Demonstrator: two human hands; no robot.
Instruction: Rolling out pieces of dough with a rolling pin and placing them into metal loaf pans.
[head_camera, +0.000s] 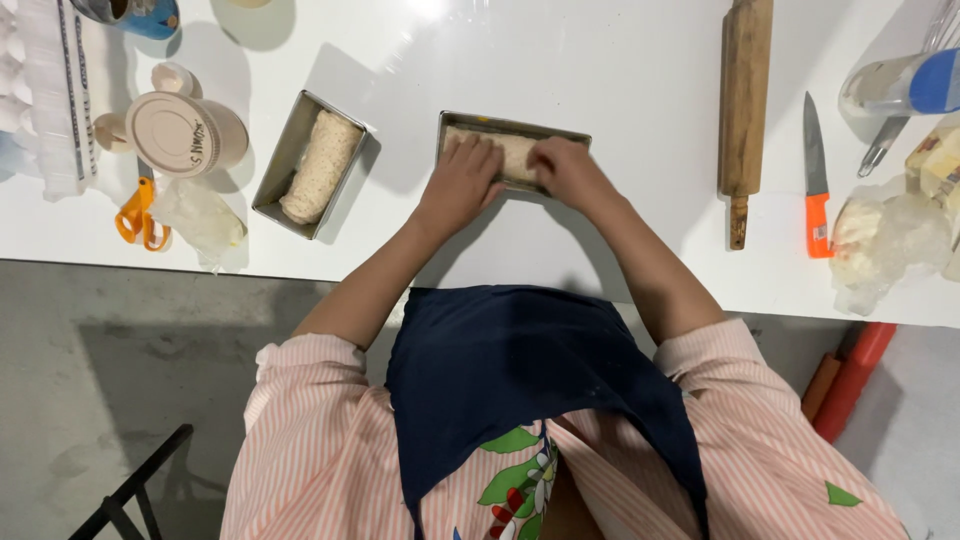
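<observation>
Dough (514, 152) lies in a metal loaf tin (512, 122) that sits on the white table (600, 70), straight in front of the person and near the table's front edge. Both hands are on it. The left hand (462, 182) lies palm down over the left part of the dough, its fingers (480, 152) spread a little and resting flat on the pale surface. The right hand (566, 170) covers the right part, its fingers bent and pressing down on the dough near the tin's right end. Neither hand grips anything; both lie open and flat against the dough, and a strip of it shows between them.

To the left, well apart, stands a second loaf tin (275, 175), turned at an angle, with a roll of dough (320, 165) lying along it. Further left are a round tub with a lid (180, 135), orange-handled scissors (138, 218) and a crumpled clear plastic bag (200, 220). At the far left edge lies a clear egg tray (35, 90), and a blue cup (140, 15) shows at the top.

To the right of the tin in hand lies a wooden rolling pin (745, 110), pointing away from the person, and beside it a knife with an orange handle (816, 190). Near the right edge sit more plastic wrap (880, 240) and a clear bottle with a blue band (900, 85). The person wears a dark blue apron (520, 380) over a pink striped shirt (310, 450).
</observation>
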